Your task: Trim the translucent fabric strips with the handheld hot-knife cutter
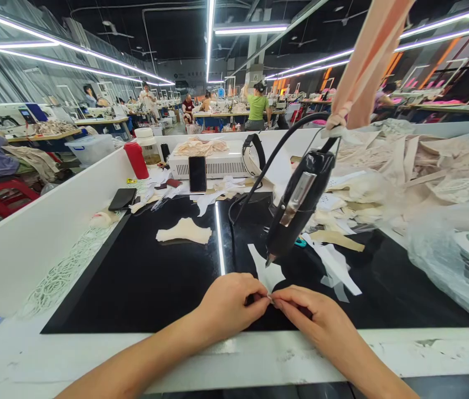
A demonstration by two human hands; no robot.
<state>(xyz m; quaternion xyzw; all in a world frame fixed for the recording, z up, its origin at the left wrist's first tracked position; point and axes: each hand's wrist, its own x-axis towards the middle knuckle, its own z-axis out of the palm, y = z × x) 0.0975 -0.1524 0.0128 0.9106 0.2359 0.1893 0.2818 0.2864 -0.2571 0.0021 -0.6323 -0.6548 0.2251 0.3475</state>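
Note:
My left hand [229, 306] and my right hand [305, 315] meet fingertip to fingertip at the near edge of the black work mat [143, 282]. Both are pinched on the near corner of a small white fabric piece [268, 272] that lies on the mat. Just above that piece hangs a black hand tool [298, 202] with a pointed tip and a black cable, suspended from a peach strap [365, 61]. A beige cut fabric piece [184, 231] lies further back on the mat, left of the lit slit [219, 238].
A heap of cream lace and fabric pieces [425, 166] covers the right side, with a clear plastic bag [450, 260] near it. At the back stand a white box [213, 163], a phone [197, 173] and a red bottle [136, 159]. A white partition [39, 233] runs along the left. Other people work far behind.

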